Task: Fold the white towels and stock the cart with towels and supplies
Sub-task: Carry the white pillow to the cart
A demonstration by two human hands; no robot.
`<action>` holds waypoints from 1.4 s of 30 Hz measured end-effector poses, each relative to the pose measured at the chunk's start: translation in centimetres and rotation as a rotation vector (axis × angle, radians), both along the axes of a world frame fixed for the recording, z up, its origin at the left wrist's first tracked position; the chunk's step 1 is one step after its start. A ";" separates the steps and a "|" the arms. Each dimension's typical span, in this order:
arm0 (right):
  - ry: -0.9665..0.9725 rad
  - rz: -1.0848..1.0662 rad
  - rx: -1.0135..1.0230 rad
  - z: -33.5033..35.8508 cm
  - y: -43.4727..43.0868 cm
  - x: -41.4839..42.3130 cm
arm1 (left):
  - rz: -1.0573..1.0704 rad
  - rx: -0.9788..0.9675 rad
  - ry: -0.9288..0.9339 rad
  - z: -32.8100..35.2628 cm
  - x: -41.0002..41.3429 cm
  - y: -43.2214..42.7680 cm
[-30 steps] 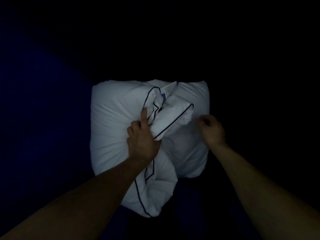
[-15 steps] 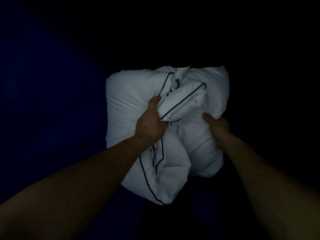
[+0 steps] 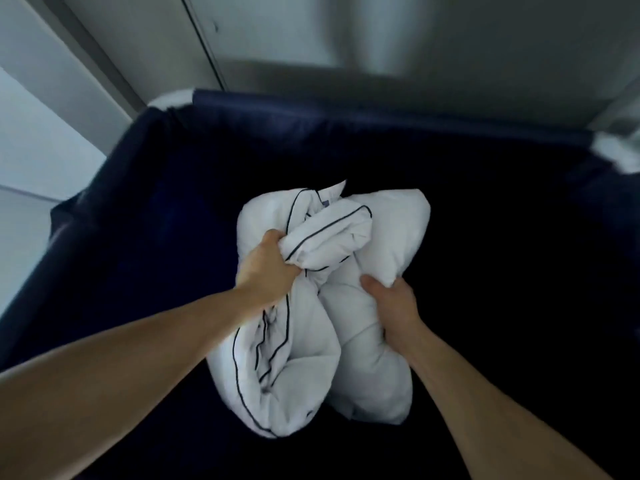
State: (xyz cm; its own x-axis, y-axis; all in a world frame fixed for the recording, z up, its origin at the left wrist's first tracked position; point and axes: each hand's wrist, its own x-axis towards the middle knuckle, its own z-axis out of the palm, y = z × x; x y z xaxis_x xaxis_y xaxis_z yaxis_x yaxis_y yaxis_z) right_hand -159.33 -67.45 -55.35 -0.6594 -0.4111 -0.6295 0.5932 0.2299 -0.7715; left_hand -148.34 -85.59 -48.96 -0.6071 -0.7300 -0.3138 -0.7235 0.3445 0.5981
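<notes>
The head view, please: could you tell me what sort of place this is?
Probably a hotel laundry or housekeeping area: bunched white piped linen in a navy fabric bin, with pale wall panels behind.

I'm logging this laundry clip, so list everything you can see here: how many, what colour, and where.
white linen bundle: one bunched mass, number of pieces unclear; white with thin dark piping on its left part; middle of view, inside the bin.
fabric bin: one; dark navy blue; fills most of the view around and below the bundle.
corner fittings: two, the other at the far right; white; on the bin's far rim.
wall panels: number unclear; grey and white; beyond the bin, along the top and left.
left hand: one; grips the piped cloth on the bundle's left.
right hand: one; grips the plain white part on the right.
</notes>
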 end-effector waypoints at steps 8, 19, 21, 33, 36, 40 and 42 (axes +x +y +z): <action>0.353 -0.181 -0.017 22.3 8.8 2.3 | -0.165 -0.015 0.354 19.1 -0.7 9.1; 0.721 -0.547 -0.085 41.9 30.5 6.5 | -0.527 0.019 0.762 37.5 -3.4 30.0; 0.756 -0.611 -0.065 43.7 35.3 6.9 | -0.583 0.069 0.807 38.8 -4.2 34.9; 0.830 -0.664 0.085 44.2 61.3 3.3 | -0.607 0.259 0.797 36.2 -9.6 59.2; 0.820 -0.630 0.124 42.0 64.8 0.1 | -0.529 0.236 0.762 33.7 -11.4 59.6; 0.725 -0.573 0.123 37.1 68.9 -5.3 | -0.471 0.191 0.701 30.6 -14.6 58.9; 0.672 -0.509 0.126 34.2 69.8 -7.9 | -0.444 0.177 0.667 28.7 -16.2 58.5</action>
